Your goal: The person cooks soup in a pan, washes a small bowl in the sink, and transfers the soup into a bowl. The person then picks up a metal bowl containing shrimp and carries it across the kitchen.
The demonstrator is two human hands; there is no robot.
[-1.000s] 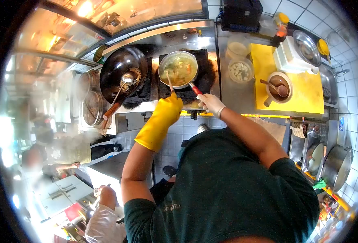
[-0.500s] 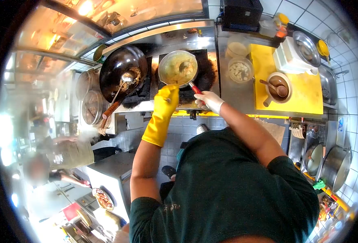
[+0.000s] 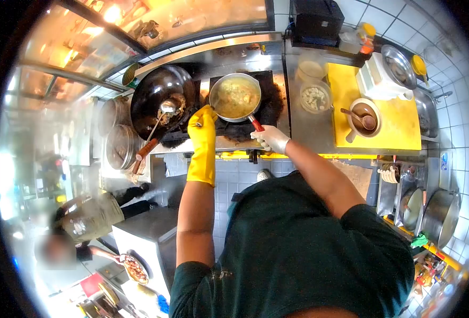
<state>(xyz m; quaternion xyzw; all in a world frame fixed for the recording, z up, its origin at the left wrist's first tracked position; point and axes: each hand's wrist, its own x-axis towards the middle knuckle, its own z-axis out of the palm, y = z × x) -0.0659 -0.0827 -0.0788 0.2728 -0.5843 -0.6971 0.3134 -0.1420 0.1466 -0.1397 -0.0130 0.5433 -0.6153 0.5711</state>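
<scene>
The saucepan [image 3: 234,77] is sitting on the stove [image 3: 273,95], holding a yellowish stew [image 3: 238,96]. The right hand [image 3: 272,139], in a white glove, is gripping the saucepan's red handle [image 3: 255,124], its fingers wrapping around it. The left hand [image 3: 202,126], in a long yellow glove, is hanging by the saucepan's left rim, its fingers curling inward; whether they are pinching anything, I cannot tell. Left of the saucepan, a dark wok [image 3: 157,85] is holding a metal ladle [image 3: 167,106]. Right of the saucepan, a clear bowl [image 3: 316,111] of white pieces is standing on the steel surface [image 3: 309,127]; farther right, a small pot [image 3: 381,119] is resting on a yellow board [image 3: 346,79].
</scene>
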